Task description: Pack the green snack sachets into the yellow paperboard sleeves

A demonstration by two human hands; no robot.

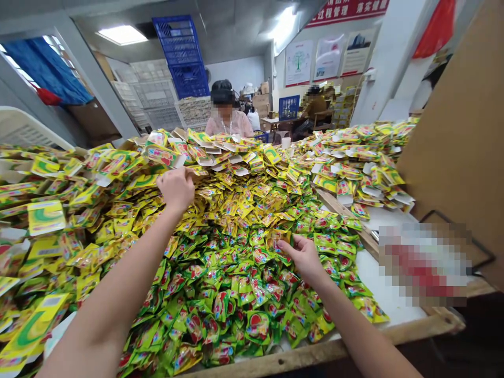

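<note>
The left hand (177,190) rests on the heap of yellow-green sachets (220,283), fingers curled together, with no grip that can be made out. The right hand (302,257), fingers parted, touches sachets near the heap's lower right edge; any grip is unclear. Bare white desk (389,294) shows at lower right, inside the wooden rim (315,357), beside an upright cardboard sheet (457,131). Beyond the heap sits a co-worker (226,118), below stacked blue crates (183,58).

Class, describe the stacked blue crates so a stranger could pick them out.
Beyond the huge heap of yellow and green sachets sits a person in a pink top. Up and to the left of that person, two stacked blue plastic crates sit above white crates, higher than the lone blue crate further right.
</note>
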